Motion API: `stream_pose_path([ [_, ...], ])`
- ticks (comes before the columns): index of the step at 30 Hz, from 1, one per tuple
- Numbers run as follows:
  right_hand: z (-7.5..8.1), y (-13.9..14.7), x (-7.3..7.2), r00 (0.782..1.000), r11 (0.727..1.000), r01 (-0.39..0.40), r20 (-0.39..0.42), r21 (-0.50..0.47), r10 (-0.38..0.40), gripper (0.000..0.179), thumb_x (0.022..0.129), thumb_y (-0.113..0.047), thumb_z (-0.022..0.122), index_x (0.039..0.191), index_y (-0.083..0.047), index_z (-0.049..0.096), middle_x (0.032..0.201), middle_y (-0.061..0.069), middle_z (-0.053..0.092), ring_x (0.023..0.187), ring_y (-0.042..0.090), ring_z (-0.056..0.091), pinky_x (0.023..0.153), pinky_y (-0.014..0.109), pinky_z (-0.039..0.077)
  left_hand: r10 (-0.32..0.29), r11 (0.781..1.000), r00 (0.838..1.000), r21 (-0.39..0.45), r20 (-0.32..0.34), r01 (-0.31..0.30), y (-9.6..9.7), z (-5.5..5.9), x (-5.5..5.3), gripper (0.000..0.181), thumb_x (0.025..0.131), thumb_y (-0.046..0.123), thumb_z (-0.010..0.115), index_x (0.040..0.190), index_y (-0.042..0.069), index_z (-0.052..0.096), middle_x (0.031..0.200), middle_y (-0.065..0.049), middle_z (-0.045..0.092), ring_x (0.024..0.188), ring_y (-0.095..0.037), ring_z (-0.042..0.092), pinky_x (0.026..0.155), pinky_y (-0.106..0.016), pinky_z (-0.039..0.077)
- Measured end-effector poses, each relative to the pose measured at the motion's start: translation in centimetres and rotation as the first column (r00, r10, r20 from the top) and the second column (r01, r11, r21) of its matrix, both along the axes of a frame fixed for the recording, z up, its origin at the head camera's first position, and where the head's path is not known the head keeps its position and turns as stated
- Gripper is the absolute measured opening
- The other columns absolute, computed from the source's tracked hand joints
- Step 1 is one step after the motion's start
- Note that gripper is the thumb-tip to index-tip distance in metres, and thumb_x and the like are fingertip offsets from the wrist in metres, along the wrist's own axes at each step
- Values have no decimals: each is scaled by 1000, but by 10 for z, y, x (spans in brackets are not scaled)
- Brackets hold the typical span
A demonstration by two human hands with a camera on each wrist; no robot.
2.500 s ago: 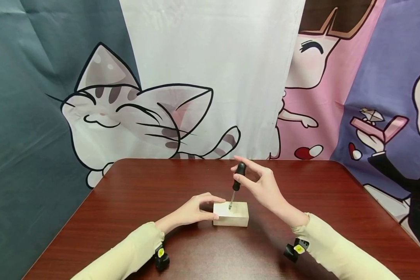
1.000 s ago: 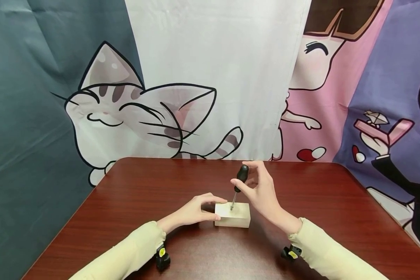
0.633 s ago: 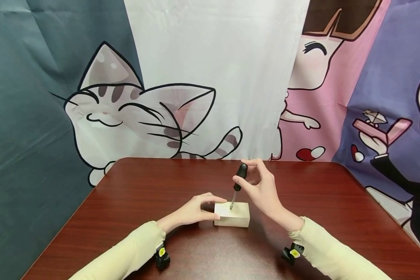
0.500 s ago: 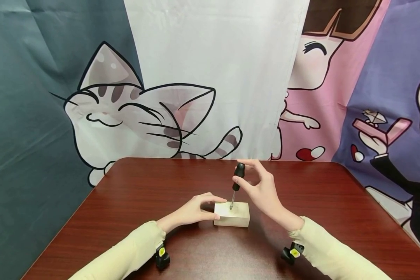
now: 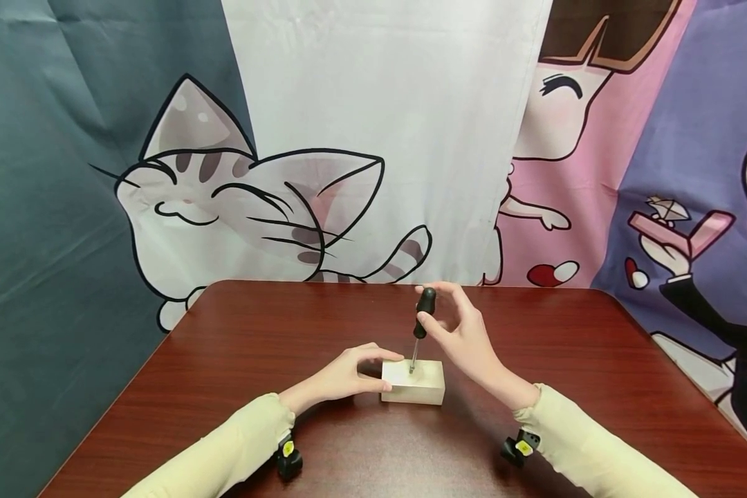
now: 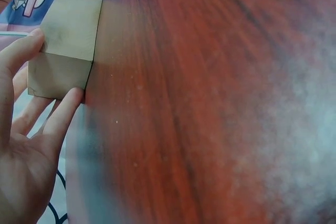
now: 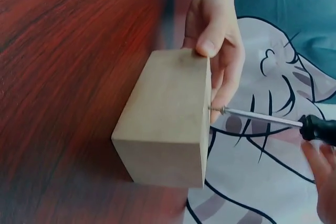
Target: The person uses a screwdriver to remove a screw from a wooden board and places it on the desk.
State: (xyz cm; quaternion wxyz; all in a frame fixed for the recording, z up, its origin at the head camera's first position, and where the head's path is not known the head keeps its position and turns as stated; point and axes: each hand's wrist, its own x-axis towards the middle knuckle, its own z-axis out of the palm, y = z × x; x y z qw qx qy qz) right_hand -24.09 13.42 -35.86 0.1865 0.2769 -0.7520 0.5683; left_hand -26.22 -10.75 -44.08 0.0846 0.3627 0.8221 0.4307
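Note:
A pale wooden block (image 5: 413, 393) lies on the table. My left hand (image 5: 342, 373) grips its left end, thumb on the near side and fingers at the far side; the left wrist view shows the block (image 6: 71, 27) between thumb and fingertips. My right hand (image 5: 463, 339) pinches the black handle of a screwdriver (image 5: 426, 304) between thumb and fingers. The screwdriver stands nearly upright, leaning slightly right. In the right wrist view its shaft (image 7: 262, 117) ends at the head of a small screw (image 7: 215, 109), which sticks out of the block's top face.
The dark red-brown wooden table (image 5: 286, 318) extends around the block. Behind it hangs a cartoon-printed cloth (image 5: 373, 138). Black wrist cameras, one on the left wrist (image 5: 288, 460) and one on the right wrist (image 5: 520, 448), hang below the sleeves.
My right fingers have shifted about the screwdriver's handle, and the handle has swayed right, then back left. Its tip stays at the same spot on the block. My left hand has kept its grip.

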Motion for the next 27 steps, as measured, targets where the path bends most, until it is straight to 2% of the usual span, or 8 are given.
stream_pose_path([
  [4, 10, -4, 8, 988, 989, 147, 33, 28, -148, 43, 82, -8, 80, 119, -13, 59, 105, 8, 65, 83, 5, 63, 64, 24, 58, -7, 1000, 1000, 3, -4, 7, 1, 0, 0, 47, 87, 32, 77, 131, 32, 63, 109, 8, 62, 101, -6, 59, 94, -27, 51],
  [7, 21, -6, 16, 986, 987, 155, 53, 39, -157, 40, 81, -4, 80, 115, -8, 60, 94, 10, 64, 76, 9, 61, 63, 23, 55, -9, 1000, 1000, 8, -6, 9, 1, 0, 0, 47, 87, 31, 77, 132, 31, 63, 109, 8, 63, 101, -5, 59, 94, -27, 51],
  [11, 26, -4, 19, 992, 994, 106, 64, 18, -107, 37, 82, -1, 77, 115, -6, 60, 85, 12, 62, 72, 12, 63, 63, 24, 54, -6, 1000, 1000, 8, -1, 6, 0, 1, 0, 47, 86, 31, 77, 131, 30, 63, 107, 8, 63, 100, -5, 59, 93, -27, 51],
  [14, 18, 1, 13, 995, 999, 47, 88, -10, -46, 36, 86, -4, 75, 119, -11, 62, 85, 10, 63, 73, 13, 68, 66, 30, 59, -6, 1000, 1000, 5, 0, 6, 0, 2, 1, 47, 86, 31, 78, 131, 30, 63, 107, 7, 62, 99, -7, 60, 93, -27, 51],
  [19, 7, 11, 3, 992, 996, -89, 89, -14, 90, 39, 92, -9, 70, 129, -15, 61, 103, 2, 70, 90, 13, 73, 77, 33, 62, -10, 1000, 1000, 7, -19, 10, 1, 3, 3, 47, 86, 31, 78, 131, 29, 64, 106, 5, 63, 99, -14, 61, 91, -27, 51],
  [23, 4, 16, 0, 981, 982, -189, 47, -3, 189, 44, 96, -3, 61, 139, -9, 51, 118, 9, 69, 104, 14, 71, 83, 31, 60, -15, 1000, 1000, 11, -23, 15, 1, 3, 4, 46, 86, 31, 77, 131, 28, 64, 107, 4, 64, 99, -16, 61, 90, -26, 51],
  [25, 3, 16, 1, 982, 983, -186, 38, -5, 186, 45, 97, -1, 59, 139, -8, 47, 119, 12, 68, 106, 15, 70, 84, 31, 60, -12, 1000, 1000, 12, -20, 12, 2, 3, 5, 46, 86, 30, 78, 130, 28, 64, 107, 4, 64, 99, -14, 60, 90, -27, 51],
  [27, 1, 15, 2, 990, 991, -133, 41, -13, 133, 43, 96, -3, 62, 136, -9, 48, 119, 13, 67, 105, 15, 69, 82, 29, 60, -11, 1000, 1000, 8, -22, 11, 3, 3, 6, 47, 86, 30, 78, 130, 28, 64, 107, 5, 64, 100, -12, 60, 91, -26, 51],
])
